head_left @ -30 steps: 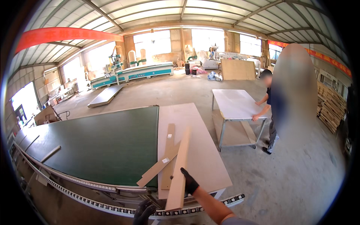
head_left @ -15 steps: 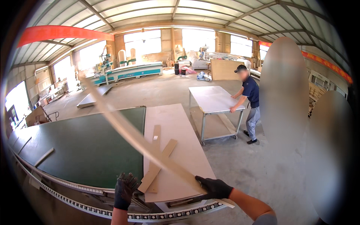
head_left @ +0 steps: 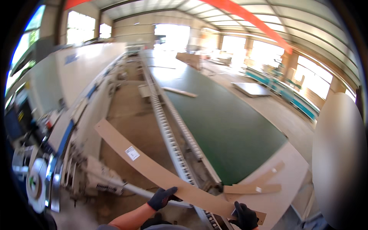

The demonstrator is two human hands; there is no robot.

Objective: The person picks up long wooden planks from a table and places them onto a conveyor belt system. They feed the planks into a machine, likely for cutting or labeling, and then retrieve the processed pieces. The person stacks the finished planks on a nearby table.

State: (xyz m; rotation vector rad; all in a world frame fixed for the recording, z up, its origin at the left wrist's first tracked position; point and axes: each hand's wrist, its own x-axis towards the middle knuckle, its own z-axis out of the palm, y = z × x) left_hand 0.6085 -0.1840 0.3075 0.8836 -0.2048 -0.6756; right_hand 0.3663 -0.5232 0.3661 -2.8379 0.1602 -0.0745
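A long brown strip of board (head_left: 156, 168) with a white label near its far end lies slantwise across my front. My left hand (head_left: 164, 198), black-gloved, is closed around its near edge, partway along. At the strip's right end, my right hand (head_left: 244, 216) grips it with the fingers over the top face. Just beyond that hand, two shorter brown strips (head_left: 249, 189) rest on a pale sheet (head_left: 289, 165), one overlapping the other. Both carry small white labels.
A green belt table (head_left: 230, 130) runs away from me, with a thin strip (head_left: 180, 92) on it. Along its left side goes a roller rail (head_left: 166, 126). At the left stands a machine with a blue-edged rail (head_left: 65, 140). A teal machine (head_left: 285, 92) is at the far right.
My view has swung left, and the co-worker is out of sight. The long strip has swung left and now shows its labelled broad face. My left hand, open before, has closed on it.
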